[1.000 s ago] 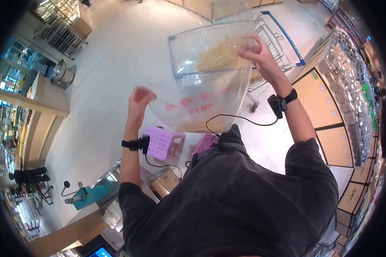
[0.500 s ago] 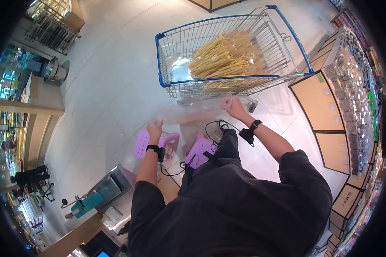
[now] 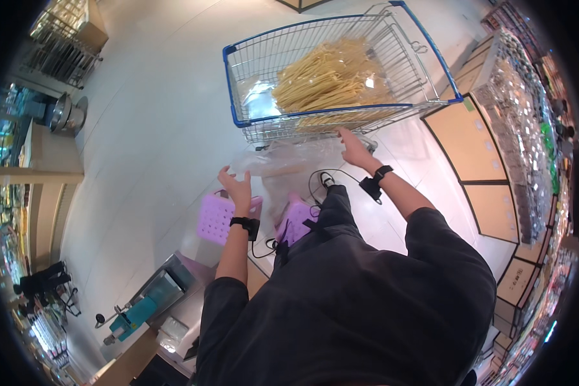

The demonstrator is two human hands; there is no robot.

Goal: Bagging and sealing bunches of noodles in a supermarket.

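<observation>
A large clear plastic bag (image 3: pixel 283 157) spreads between my hands, in front of the cart and above the purple plastic. My left hand (image 3: pixel 237 188) is at the bag's left end with fingers spread and nothing visibly in them. At the other end is my right hand (image 3: pixel 357 153), fingers apart, close to the bag's edge and just below the cart's near side; whether a fingertip touches the film I cannot tell. Below the bag, near my legs, are purple perforated plastic pieces (image 3: pixel 220 219), partly hidden by my left arm and the film.
Ahead stands a wire shopping cart (image 3: pixel 238 83) with blue rims, holding long yellow sticks (image 3: pixel 331 80) in clear wrap. Wooden-fronted display units (image 3: pixel 463 145) line the right. A teal and metal machine (image 3: pixel 138 315) stands lower left. Black cables (image 3: pixel 312 186) hang near my foot.
Both hands have loosened from the bag's ends, their fingers now apart. The bag has spread out and hangs lower. The whole view has shifted slightly.
</observation>
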